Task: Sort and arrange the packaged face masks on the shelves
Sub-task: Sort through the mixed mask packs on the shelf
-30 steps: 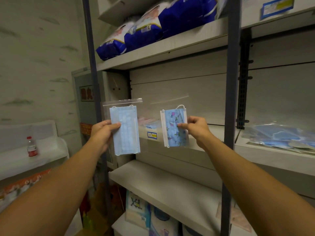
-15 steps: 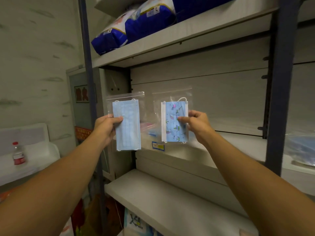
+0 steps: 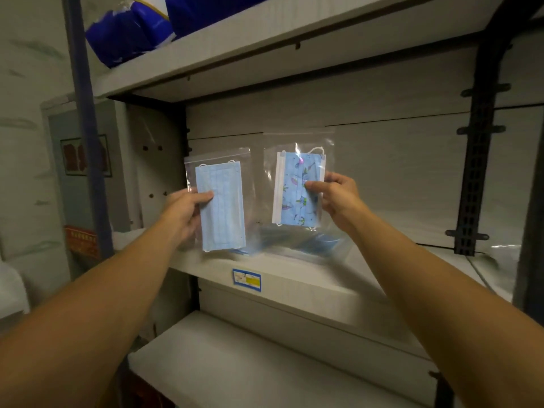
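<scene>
I have stepped closer since a second ago; my left hand (image 3: 184,213) pinches the plain blue mask packet (image 3: 220,207), my right hand (image 3: 335,198) the patterned mask packet (image 3: 298,192), both upright above the middle shelf (image 3: 309,278) front edge; comparing before placing, I judge.

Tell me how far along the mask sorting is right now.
Done: some bagged blue masks already lie on the middle shelf. In hand: the left hand holds a bagged plain blue mask, and the right hand holds a bagged patterned mask, both raised in front of that shelf. Left: setting these two down; the lower shelf shows no masks.
</scene>
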A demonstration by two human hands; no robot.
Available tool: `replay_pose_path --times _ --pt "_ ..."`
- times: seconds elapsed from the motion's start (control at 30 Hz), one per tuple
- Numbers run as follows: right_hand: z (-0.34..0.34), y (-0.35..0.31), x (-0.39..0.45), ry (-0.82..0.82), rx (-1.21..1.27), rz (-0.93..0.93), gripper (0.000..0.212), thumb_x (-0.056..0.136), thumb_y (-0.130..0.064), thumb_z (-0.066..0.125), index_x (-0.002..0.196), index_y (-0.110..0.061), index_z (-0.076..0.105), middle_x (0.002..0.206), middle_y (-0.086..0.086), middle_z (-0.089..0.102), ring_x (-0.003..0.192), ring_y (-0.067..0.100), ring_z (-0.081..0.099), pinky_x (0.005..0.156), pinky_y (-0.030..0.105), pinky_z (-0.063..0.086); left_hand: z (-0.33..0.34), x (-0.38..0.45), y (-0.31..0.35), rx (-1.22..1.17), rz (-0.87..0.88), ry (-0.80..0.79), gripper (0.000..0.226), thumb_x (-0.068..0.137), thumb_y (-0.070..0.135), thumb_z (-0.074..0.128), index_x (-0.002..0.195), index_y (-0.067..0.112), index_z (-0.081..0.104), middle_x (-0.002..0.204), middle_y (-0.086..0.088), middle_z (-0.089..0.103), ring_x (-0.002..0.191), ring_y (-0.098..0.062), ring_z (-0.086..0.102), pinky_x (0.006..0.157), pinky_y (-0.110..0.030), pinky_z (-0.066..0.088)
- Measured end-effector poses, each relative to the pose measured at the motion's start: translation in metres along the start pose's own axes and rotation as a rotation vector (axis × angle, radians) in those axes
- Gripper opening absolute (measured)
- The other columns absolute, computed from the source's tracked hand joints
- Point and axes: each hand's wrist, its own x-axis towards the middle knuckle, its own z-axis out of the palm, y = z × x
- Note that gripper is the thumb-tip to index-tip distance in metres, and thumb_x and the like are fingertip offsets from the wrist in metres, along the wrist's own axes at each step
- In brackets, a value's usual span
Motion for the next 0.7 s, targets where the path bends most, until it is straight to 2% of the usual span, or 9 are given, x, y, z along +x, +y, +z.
replay_pose_path --times 0.13,0.23,0.3,0.33,0.4,0.47,0.57,0.63,0.7 --pt "-0.018 -0.001 0.014 0.08 0.042 -0.003 0.022 0.081 0.005 0.075 0.1 -0.003 0.067 0.086 0.007 0.077 0.072 0.02 0.075 0.057 0.028 0.056 0.017 0.036 -0.014 -0.048 -0.024 -0.055 0.03 0.08 0.006 0.078 0.107 0.005 0.067 0.109 -0.016 0.073 0.096 -0.03 0.071 0.081 -0.046 0.058" --pt "-0.026 -0.002 0.016 0.133 0.052 -0.027 0.017 0.083 0.008 0.07 0.087 -0.007 0.065 0.065 -0.001 0.072 0.055 0.011 0.067 0.054 0.024 0.051 0.031 0.059 -0.025 -0.075 -0.036 -0.086 0.016 0.085 0.002 0.073 0.098 0.006 0.064 0.101 -0.012 0.071 0.09 -0.027 0.069 0.069 -0.037 0.054" --pt "-0.031 -0.001 0.018 0.195 0.042 -0.035 0.026 0.085 0.01 0.067 0.074 -0.013 0.058 0.048 -0.009 0.06 0.037 0.002 0.052 0.04 0.018 0.037 0.038 0.075 -0.033 -0.106 -0.056 -0.148 0.017 0.084 0.0 0.074 0.098 0.005 0.066 0.109 -0.017 0.071 0.1 -0.032 0.07 0.079 -0.045 0.058" --pt "-0.034 0.001 0.019 0.222 0.033 -0.039 0.03 0.085 0.009 0.067 0.071 -0.014 0.056 0.045 -0.01 0.055 0.034 0.001 0.044 0.04 0.019 0.03 0.04 0.084 -0.038 -0.119 -0.071 -0.181 0.018 0.083 -0.001 0.074 0.099 0.004 0.066 0.114 -0.021 0.071 0.105 -0.036 0.069 0.086 -0.05 0.058" --pt "-0.039 0.005 0.021 0.269 0.03 -0.041 0.032 0.081 0.006 0.072 0.064 -0.018 0.059 0.046 -0.008 0.049 0.039 0.007 0.035 0.05 0.028 0.024 0.045 0.1 -0.045 -0.116 -0.102 -0.241 0.019 0.082 -0.002 0.074 0.099 0.003 0.067 0.117 -0.022 0.07 0.108 -0.038 0.069 0.092 -0.055 0.056" --pt "-0.043 0.01 0.02 0.325 0.031 -0.035 0.032 0.078 0.004 0.075 0.058 -0.019 0.063 0.049 -0.005 0.048 0.047 0.011 0.032 0.056 0.031 0.022 0.049 0.115 -0.052 -0.104 -0.119 -0.295 0.019 0.08 -0.002 0.075 0.098 0.004 0.068 0.115 -0.022 0.071 0.106 -0.037 0.069 0.088 -0.053 0.058" --pt "-0.044 0.015 0.017 0.366 0.031 -0.012 0.022 0.069 -0.002 0.082 0.068 -0.018 0.066 0.053 -0.004 0.051 0.049 0.013 0.035 0.057 0.031 0.024 0.053 0.137 -0.062 -0.074 -0.132 -0.358 0.023 0.077 0.0 0.077 0.099 0.003 0.07 0.108 -0.021 0.073 0.101 -0.038 0.071 0.086 -0.053 0.058" --pt "-0.044 0.02 0.015 0.361 0.025 0.013 0.033 0.055 -0.008 0.09 0.08 -0.014 0.07 0.067 0.003 0.06 0.058 0.019 0.048 0.059 0.031 0.037 0.055 0.145 -0.069 -0.034 -0.144 -0.383 0.018 0.079 -0.001 0.076 0.095 0.003 0.07 0.093 -0.016 0.076 0.09 -0.034 0.073 0.081 -0.048 0.059" --pt "-0.044 0.024 0.011 0.343 0.03 0.028 0.029 0.069 -0.003 0.084 0.094 -0.008 0.069 0.084 0.011 0.07 0.074 0.027 0.066 0.069 0.033 0.055 0.057 0.145 -0.074 0.01 -0.142 -0.411 0.011 0.081 -0.003 0.074 0.089 0.003 0.069 0.077 -0.009 0.075 0.073 -0.026 0.074 0.074 -0.04 0.058"
